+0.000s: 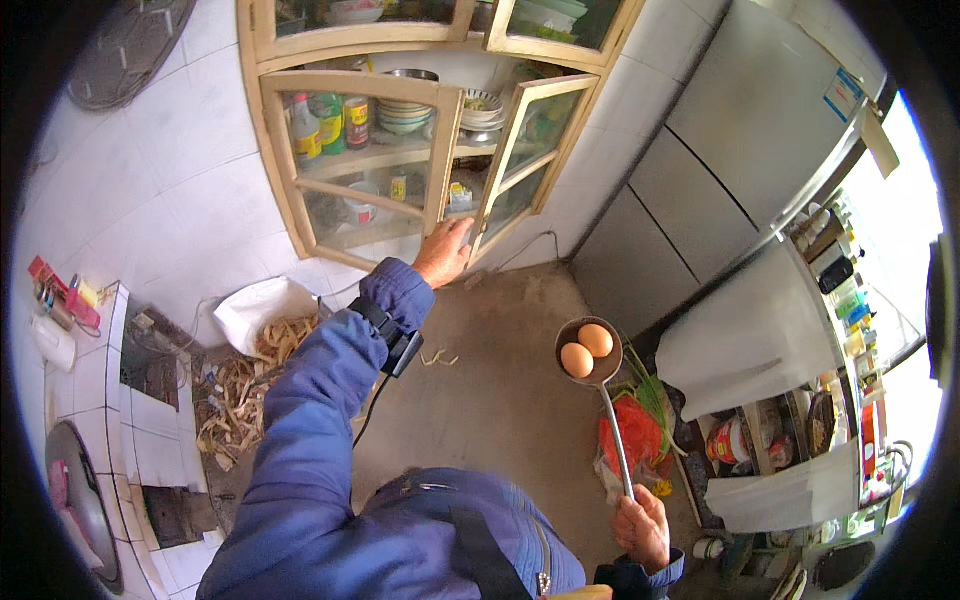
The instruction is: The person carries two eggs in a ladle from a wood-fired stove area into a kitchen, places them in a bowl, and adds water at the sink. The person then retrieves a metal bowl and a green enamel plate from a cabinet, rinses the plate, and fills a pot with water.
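My left hand (446, 255) reaches forward to the lower corner of the left glazed cabinet door (442, 165), fingers against its wooden frame. Whether they grip the frame or only rest on it I cannot tell. The right glazed door (517, 135) also stands ajar, just beyond my fingertips. Low on the right, my right hand (643, 529) is closed around the handle of a metal ladle (616, 439). Two brown eggs, one upper (595, 340) and one lower (577, 361), lie side by side in the ladle's bowl.
Shelves behind the doors hold stacked bowls (405, 116) and bottles (307, 131). A grey refrigerator (720, 150) stands right. Below it lie a red plastic bag (630, 431) and green onions (652, 397). Corn husks (232, 412) litter the floor left, near a tiled stove (82, 390).
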A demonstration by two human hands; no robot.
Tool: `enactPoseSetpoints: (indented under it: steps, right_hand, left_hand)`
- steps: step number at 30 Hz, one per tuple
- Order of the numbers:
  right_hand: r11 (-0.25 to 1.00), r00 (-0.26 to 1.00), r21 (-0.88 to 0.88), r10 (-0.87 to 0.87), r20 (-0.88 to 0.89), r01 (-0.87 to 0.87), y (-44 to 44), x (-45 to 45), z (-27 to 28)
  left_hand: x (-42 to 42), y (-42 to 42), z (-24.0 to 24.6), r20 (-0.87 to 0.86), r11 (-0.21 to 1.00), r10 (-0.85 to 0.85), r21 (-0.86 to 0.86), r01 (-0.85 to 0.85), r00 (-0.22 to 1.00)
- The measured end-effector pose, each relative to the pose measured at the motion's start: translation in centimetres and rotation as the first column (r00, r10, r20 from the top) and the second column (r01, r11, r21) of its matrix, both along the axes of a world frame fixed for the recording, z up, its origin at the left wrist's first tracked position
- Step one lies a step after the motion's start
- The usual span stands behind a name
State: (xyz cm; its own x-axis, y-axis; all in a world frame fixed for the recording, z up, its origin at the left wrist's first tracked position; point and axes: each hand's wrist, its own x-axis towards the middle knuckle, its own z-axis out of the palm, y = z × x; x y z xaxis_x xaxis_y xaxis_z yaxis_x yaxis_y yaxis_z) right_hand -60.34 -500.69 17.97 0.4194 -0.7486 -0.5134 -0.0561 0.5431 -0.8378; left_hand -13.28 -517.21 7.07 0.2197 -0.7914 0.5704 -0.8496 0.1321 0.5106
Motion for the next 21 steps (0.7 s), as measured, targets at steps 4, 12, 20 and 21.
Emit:
enactPoseSetpoints:
  steps: [4, 12, 20, 21]
  right_hand:
    - [0.995, 0.996, 0.048, 0.08, 0.033, -0.081, -7.0, 1.2, -0.5]
    - [0.892, 0.893, 0.046, 0.451, -0.004, -0.45, -26.0, 4.4, -2.1]
    - [0.761, 0.778, 0.166, 0.604, 0.172, -0.627, -40.4, 7.4, -5.0]
    - [0.746, 0.756, 0.138, 0.624, 0.195, -0.651, -41.4, 7.7, -6.0]
  left_hand:
    - [2.6, -7.0, -0.2, 0.19, 0.988, 0.069, 0.12, -0.093, 0.979]
    - [7.3, -14.4, -3.8, 0.818, 0.836, 0.253, 0.083, -0.542, 0.517]
    - [1.3, -10.6, 0.1, 0.577, 0.596, 0.407, 0.42, -0.685, 0.708]
    - [1.5, -11.1, 0.7, 0.502, 0.624, 0.48, 0.381, -0.682, 0.72]
